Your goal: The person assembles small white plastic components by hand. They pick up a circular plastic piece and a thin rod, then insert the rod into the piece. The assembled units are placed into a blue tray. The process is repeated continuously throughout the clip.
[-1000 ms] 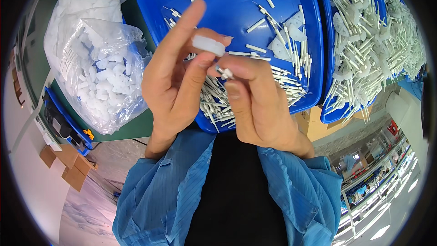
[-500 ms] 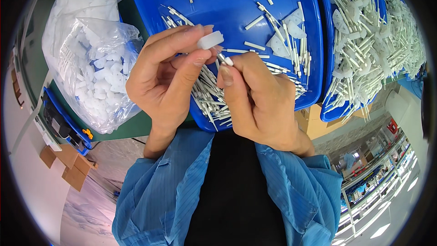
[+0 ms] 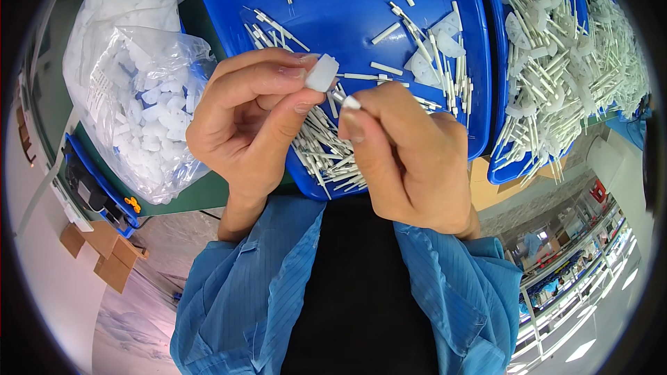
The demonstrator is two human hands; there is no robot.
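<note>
Between thumb and fingers of my left hand is a small translucent white plastic piece, its flat side tilted toward me. My right hand is closed in a pinch on a thin white rod, whose white end sticks out past the thumb. The rod's other part is hidden by the fingers. Both hands are close together, over the near part of a blue tray. Several similar white rods with thin metal wires lie in that tray, partly beneath my hands.
On the left, a clear plastic bag holds many white plastic pieces. At the tray's right side lie half-round white pieces with rods. Farther right, another blue tray is heaped with rod assemblies. A cardboard box sits below.
My left hand has turned the plastic piece so more of its flat face shows. My right hand has moved slightly right and down with the rod, widening the space between the hands.
</note>
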